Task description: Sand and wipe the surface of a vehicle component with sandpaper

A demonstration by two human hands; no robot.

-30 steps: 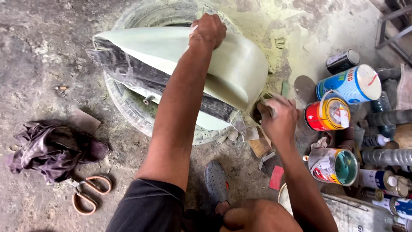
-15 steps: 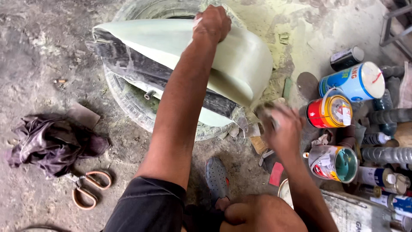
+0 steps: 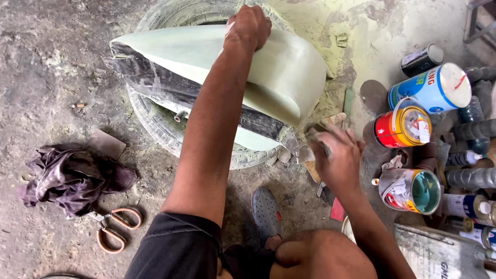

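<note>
Your left hand stays pressed on the pale green panel; your right hand, pinching a scrap of sandpaper, has dropped below it.

On the floor at the right stand the packages: a small dark can with a pale label lies farthest back; just beside it a large tin, blue-and-white labelled with a white lid, lies on its side; nearer, a red-and-yellow tin also lies tipped. An open tin with a torn white and red label shows green paint inside. White bottles cluster at the right edge, and a grey printed canister lies nearest
</note>
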